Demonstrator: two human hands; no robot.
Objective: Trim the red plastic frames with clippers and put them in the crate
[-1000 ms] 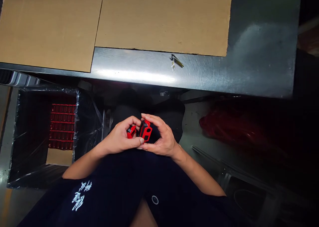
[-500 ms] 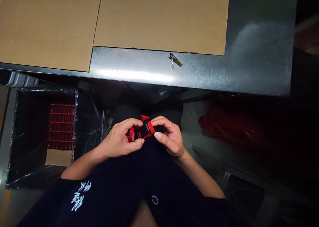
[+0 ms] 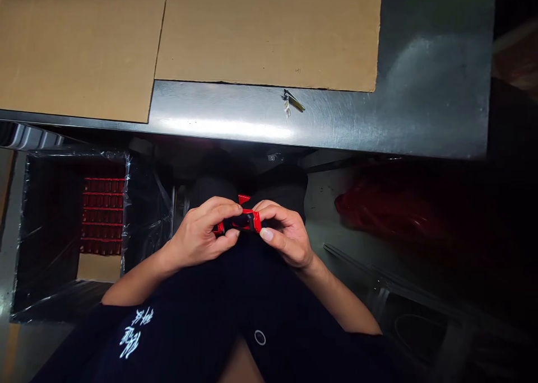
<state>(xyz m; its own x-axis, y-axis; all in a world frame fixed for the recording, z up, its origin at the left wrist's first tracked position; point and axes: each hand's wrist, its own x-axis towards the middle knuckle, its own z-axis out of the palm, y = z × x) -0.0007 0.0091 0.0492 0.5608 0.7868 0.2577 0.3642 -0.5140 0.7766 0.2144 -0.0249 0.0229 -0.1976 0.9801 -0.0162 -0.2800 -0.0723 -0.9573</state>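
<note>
Above my lap, both hands meet at a small red and black part [image 3: 245, 220], whose exact kind I cannot make out. My left hand [image 3: 207, 230] is closed around its left end, thumb below and fingers above, and another bit of red shows inside the palm. My right hand [image 3: 286, 235] pinches the right end between thumb and fingers. Just above the part, a small red piece [image 3: 244, 199] sticks out; whether it is joined to the part is unclear. My fingers cover much of what is held.
Ahead is a metal table [image 3: 235, 120] with cardboard sheets [image 3: 269, 30] and nail clippers [image 3: 294, 101] near its edge. On the left, a plastic-lined box [image 3: 29, 232] holds rows of red parts [image 3: 103, 216]. A red bag-like bundle [image 3: 370, 209] lies to the right.
The red and black part has turned between my fingers, so its right end now shows a red edge. Both hands stay in nearly the same place.
</note>
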